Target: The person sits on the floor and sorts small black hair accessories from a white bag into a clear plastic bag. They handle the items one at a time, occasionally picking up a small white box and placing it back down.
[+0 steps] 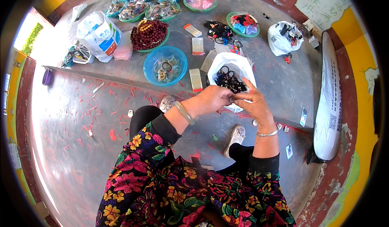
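My left hand point(211, 99) and my right hand point(257, 106) meet in front of me, fingertips pinched together. Between them is a small dark thing, mostly covered by the fingers, whose kind I cannot make out. The right index finger is raised. Just beyond, and partly behind both hands, stands an open white plastic bag point(243, 64) holding a tangle of black hair ties point(227, 79). To its left are a small box with a clear window point(195, 80) and a blue basin point(146, 71) containing clear plastic packets and rings.
Dark red beads point(150, 34) fill a green dish. Behind them stand several basins of packaged trinkets point(133, 10). A white bag of small goods point(279, 44) sits on the right, near a long white sack point(327, 105) against the wall. Red scraps point(91, 117) litter the floor below the step.
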A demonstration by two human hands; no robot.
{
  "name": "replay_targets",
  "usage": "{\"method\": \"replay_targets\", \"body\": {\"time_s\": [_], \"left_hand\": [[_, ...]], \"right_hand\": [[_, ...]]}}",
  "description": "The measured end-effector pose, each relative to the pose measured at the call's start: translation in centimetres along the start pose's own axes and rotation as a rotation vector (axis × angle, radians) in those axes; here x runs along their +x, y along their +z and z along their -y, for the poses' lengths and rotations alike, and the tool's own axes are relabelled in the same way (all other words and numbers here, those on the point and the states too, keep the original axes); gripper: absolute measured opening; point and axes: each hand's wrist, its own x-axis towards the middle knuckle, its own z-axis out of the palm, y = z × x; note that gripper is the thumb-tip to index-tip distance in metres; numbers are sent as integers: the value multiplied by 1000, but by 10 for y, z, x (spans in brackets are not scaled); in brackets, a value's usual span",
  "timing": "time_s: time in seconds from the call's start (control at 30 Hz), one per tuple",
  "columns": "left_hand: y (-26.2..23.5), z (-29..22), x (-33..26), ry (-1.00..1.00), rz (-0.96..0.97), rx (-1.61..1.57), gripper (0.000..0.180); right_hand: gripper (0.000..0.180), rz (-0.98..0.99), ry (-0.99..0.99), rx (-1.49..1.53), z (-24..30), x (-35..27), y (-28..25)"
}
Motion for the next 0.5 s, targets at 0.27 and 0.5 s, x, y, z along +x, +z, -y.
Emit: {"method": "replay_targets", "body": {"time_s": [0.27, 0.5], "left_hand": [[3, -4, -2, 18, -19, 27, 24], [5, -1, -1, 49, -38, 70, 24]], "right_hand": [[24, -23, -82, -80, -9, 1, 2], [22, -33, -98, -127, -7, 1, 3]]}}
